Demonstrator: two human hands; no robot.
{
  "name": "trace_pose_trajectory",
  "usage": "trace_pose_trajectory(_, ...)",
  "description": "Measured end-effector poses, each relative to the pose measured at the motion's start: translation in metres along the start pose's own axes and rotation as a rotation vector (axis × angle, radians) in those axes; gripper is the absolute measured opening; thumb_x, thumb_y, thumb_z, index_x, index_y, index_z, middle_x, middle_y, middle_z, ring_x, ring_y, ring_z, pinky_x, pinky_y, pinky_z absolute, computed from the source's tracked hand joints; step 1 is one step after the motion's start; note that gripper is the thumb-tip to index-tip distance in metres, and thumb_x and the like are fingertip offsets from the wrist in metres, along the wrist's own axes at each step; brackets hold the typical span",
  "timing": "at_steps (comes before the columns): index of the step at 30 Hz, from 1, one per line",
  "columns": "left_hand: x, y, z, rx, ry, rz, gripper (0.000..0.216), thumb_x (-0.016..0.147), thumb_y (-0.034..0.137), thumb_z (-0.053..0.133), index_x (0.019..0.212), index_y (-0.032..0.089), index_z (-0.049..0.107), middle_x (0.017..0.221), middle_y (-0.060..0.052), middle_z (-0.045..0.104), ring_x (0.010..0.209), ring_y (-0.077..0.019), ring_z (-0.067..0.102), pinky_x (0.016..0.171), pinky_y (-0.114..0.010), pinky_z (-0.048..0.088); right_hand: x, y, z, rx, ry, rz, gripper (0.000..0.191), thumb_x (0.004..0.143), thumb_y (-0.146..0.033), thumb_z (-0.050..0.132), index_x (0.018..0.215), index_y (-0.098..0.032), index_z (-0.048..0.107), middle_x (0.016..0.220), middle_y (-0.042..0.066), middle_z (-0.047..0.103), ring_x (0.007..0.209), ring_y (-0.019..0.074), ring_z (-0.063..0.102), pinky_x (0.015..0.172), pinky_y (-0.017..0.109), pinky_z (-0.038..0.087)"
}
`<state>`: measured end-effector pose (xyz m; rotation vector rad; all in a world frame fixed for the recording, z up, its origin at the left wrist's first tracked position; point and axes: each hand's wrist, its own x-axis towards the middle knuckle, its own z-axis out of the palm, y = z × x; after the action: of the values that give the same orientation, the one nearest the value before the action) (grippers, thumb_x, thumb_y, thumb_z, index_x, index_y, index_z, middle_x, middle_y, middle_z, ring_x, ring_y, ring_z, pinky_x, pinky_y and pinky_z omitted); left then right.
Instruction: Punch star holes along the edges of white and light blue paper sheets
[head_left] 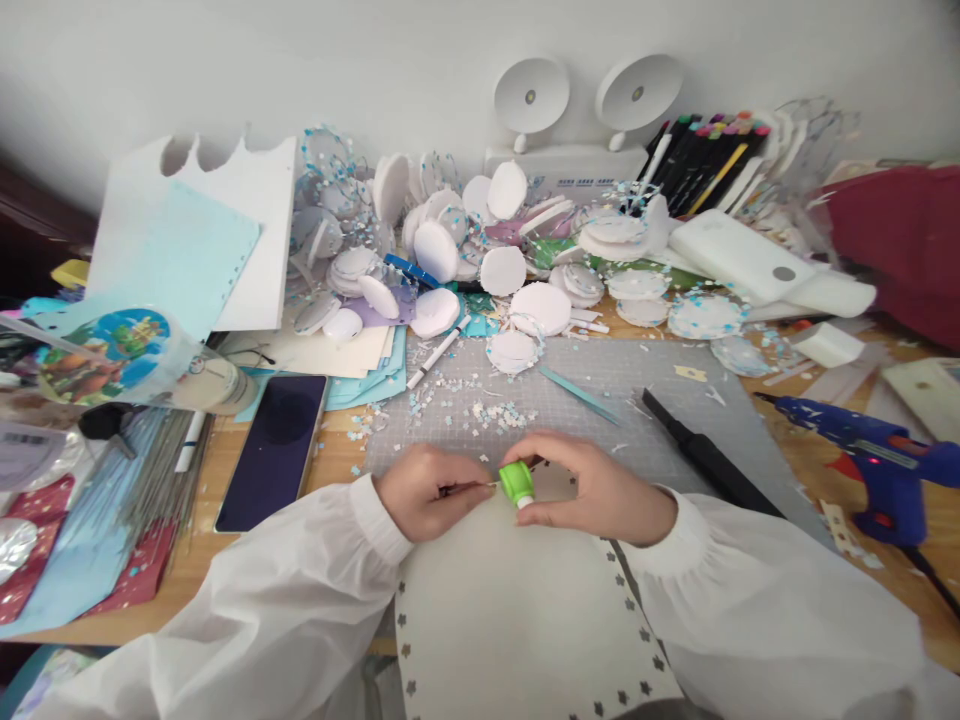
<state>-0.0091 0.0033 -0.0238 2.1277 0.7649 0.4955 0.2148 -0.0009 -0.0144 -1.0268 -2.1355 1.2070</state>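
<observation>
My right hand [592, 485] grips a small green craft punch [516, 484] with a white part at its lower end, between thumb and fingers. Close beside it, my left hand [439, 492] is closed in a pinch; a thin pale sliver shows at its fingertips, too small to name. Below both hands spreads a cream sheet of paper [510, 610] with small flower-shaped holes along its side and bottom edges. More holes show near my right fingers. My hands hide part of the sheet's far edge.
A grey cutting mat [630, 375] carries paper confetti [495, 412], a black tool [701, 455] and tweezers-like blue strip [577, 393]. A blue glue gun [877, 460] lies right, a phone [274, 450] left. White foam discs [502, 270] pile up behind, near markers [697, 165].
</observation>
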Motion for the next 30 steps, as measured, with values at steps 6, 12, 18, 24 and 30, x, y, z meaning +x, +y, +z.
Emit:
trace_pose_trajectory(6, 0.001, 0.005, -0.004, 0.090, 0.024, 0.082, 0.027, 0.091, 0.024, 0.042, 0.079, 0.014, 0.064, 0.058, -0.002, 0.059, 0.052, -0.0104, 0.053, 0.053, -0.019, 0.038, -0.001, 0.003, 0.000, -0.105, 0.067, -0.102, 0.037, 0.068, -0.033, 0.077, 0.099, -0.020, 0.060, 0.089, 0.002, 0.065, 0.084, 0.0170, 0.058, 0.079, 0.031, 0.044)
trace_pose_trajectory(12, 0.000, 0.009, -0.005, 0.217, 0.109, 0.207, 0.022, 0.090, 0.019, 0.043, 0.081, 0.015, 0.063, 0.053, 0.000, 0.056, 0.048, -0.0106, 0.052, 0.049, -0.022, 0.036, -0.001, 0.002, -0.002, -0.284, 0.045, -0.227, 0.032, 0.071, -0.036, 0.075, 0.094, -0.020, 0.059, 0.087, 0.003, 0.066, 0.087, 0.0201, 0.056, 0.081, 0.036, 0.038)
trace_pose_trajectory(18, 0.000, 0.010, -0.003, 0.445, 0.188, 0.293, 0.021, 0.089, 0.019, 0.043, 0.080, 0.016, 0.062, 0.051, 0.001, 0.053, 0.044, -0.0121, 0.048, 0.045, -0.026, 0.032, -0.002, 0.003, -0.001, -0.319, -0.005, -0.244, 0.034, 0.075, -0.037, 0.072, 0.100, -0.020, 0.059, 0.091, 0.004, 0.066, 0.090, 0.0211, 0.053, 0.082, 0.037, 0.035)
trace_pose_trajectory(24, -0.002, 0.010, -0.001, 0.569, 0.176, 0.299, 0.024, 0.090, 0.020, 0.041, 0.080, 0.017, 0.062, 0.051, 0.000, 0.055, 0.045, -0.0128, 0.051, 0.046, -0.026, 0.034, -0.002, 0.003, 0.000, -0.312, -0.050, -0.221, 0.033, 0.077, -0.039, 0.069, 0.101, -0.019, 0.058, 0.091, 0.005, 0.063, 0.089, 0.0213, 0.053, 0.082, 0.038, 0.036)
trace_pose_trajectory(30, -0.001, 0.012, -0.002, 0.618, 0.188, 0.313, 0.023, 0.089, 0.018, 0.041, 0.080, 0.017, 0.062, 0.049, 0.001, 0.053, 0.044, -0.0130, 0.050, 0.046, -0.026, 0.034, -0.002, 0.002, 0.002, -0.310, -0.062, -0.176, 0.032, 0.078, -0.035, 0.068, 0.104, -0.019, 0.058, 0.093, 0.005, 0.062, 0.090, 0.0210, 0.053, 0.081, 0.037, 0.038)
